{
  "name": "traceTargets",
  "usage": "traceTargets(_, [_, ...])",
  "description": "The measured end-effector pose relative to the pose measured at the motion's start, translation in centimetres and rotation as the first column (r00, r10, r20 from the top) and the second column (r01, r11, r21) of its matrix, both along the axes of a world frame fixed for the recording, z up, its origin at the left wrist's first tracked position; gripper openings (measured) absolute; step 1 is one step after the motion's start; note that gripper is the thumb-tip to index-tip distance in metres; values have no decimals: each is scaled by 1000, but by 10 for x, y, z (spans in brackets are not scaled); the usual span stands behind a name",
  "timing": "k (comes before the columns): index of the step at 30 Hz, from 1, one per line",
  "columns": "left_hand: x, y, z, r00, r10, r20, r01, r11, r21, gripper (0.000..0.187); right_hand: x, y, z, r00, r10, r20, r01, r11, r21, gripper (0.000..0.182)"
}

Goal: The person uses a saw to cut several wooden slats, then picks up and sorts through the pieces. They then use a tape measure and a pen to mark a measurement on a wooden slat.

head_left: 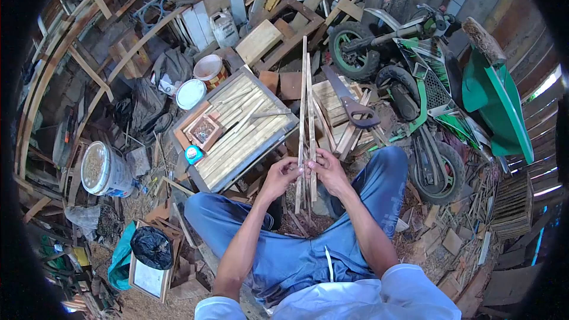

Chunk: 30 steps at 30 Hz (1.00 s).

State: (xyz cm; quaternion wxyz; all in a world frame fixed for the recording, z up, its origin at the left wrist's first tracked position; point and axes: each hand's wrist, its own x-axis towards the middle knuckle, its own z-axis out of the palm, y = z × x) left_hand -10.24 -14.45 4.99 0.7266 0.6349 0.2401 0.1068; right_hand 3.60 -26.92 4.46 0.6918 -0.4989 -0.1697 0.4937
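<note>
Two long thin wooden strips stand between my knees, close together at the top and slightly apart lower down. My left hand (282,179) is closed at the left strip (303,101), thumb and fingers pinching it near its lower part. At about the same height, my right hand (329,172) pinches the right strip (310,106). The fingertips of both hands nearly meet. A handsaw (349,102) with a dark handle lies on wood pieces beyond my right hand. Left of the strips is a low slatted worktop (237,148) with a hammer (269,113) on it.
On the worktop sit a small wooden box (204,132) of nails and a blue tape measure (193,154). A green motorbike (421,92) and green wheelbarrow (498,104) stand at right. Buckets, including a lidded bucket (105,170), are at left. Wood scraps cover the ground.
</note>
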Motion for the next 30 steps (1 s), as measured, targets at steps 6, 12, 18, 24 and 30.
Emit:
traceTargets(6, [3,-4,1,999,38,22,-37,999,-33,27,3,-7,0,995,-82,-57,82,997,-1,52])
traceTargets(12, [1,-6,5,1000,22,21,-21,998,-51,28,4,-8,-5,996,-84,-6,84,995,-47,53])
traceTargets(18, [2,-7,4,999,35,24,-33,996,-82,28,4,-9,-6,999,-41,13,41,998,-54,41])
traceTargets(24, [0,-5,0,999,21,45,-18,997,-79,28,2,-9,-2,996,-10,86,19,995,-101,34])
traceTargets(30, [-1,-5,0,999,35,28,-33,997,-70,28,3,-7,4,998,-16,53,19,999,-49,34])
